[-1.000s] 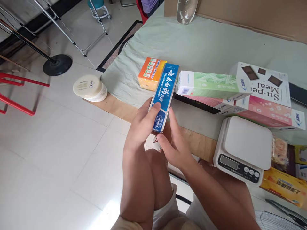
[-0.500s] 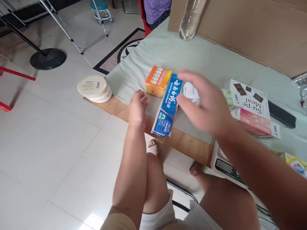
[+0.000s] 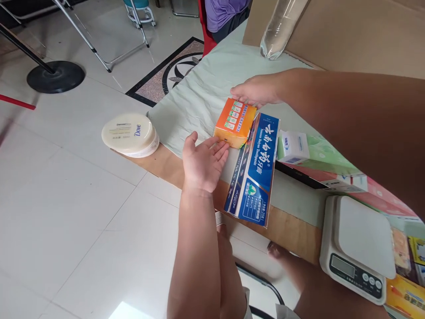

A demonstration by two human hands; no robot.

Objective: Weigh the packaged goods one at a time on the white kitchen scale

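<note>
My left hand (image 3: 207, 163) is palm up, its fingers stretched out against the near side of an orange box (image 3: 235, 120) with printed icons. Behind that box, my right hand (image 3: 255, 90) reaches in from the right; its fingers lie along the far edge and are partly hidden. Neither hand is wrapped round the box, which rests on the table. Beside it on the right lies a long blue toothpaste box (image 3: 257, 168), overhanging the table's brown front edge.
A cream Dove tub (image 3: 129, 134) stands at the left table corner. Green and pink cartons (image 3: 327, 153) lie to the right, with a white kitchen scale (image 3: 358, 241) nearer me. A clear plastic tube (image 3: 280, 31) leans by the cardboard. Another person's purple top (image 3: 226, 15) shows beyond.
My right hand has moved from over the toothpaste box to the far side of the orange box. My left hand has turned palm up and reached the box's near side. The view has shifted.
</note>
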